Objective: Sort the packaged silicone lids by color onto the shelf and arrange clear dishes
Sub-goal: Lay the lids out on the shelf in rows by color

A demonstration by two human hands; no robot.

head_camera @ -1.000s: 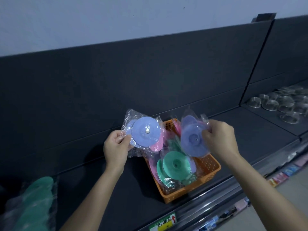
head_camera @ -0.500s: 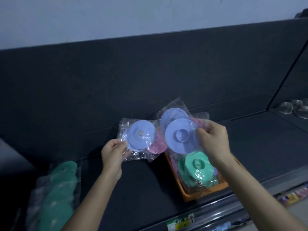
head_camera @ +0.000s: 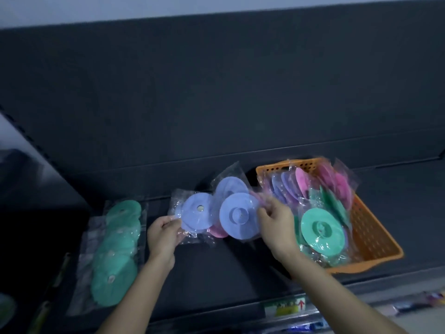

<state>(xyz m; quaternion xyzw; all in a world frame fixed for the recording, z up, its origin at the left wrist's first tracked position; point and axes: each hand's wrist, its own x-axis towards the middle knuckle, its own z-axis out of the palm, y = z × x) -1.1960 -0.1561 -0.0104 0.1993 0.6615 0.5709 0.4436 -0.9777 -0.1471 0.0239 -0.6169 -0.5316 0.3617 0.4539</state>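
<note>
Green packs (head_camera: 115,247) lie sorted at left on the shelf (head_camera: 228,273). Our left hand (head_camera: 161,235) pinches one purple pack (head_camera: 195,213), our right hand (head_camera: 277,227) a second purple pack (head_camera: 238,218); the basket (head_camera: 375,237) holds many more.

Surroundings: basket, backing, label strip.
An orange basket (head_camera: 372,233) with perforated walls stands right of centre, tilted in the view. A dark back panel (head_camera: 216,92) rises behind it, with a pale wall (head_camera: 168,6) above. A green-and-white label (head_camera: 284,307) bearing a red arrow sits on the front rail; the colourful packets (head_camera: 423,300) at lower right are blurred.
</note>
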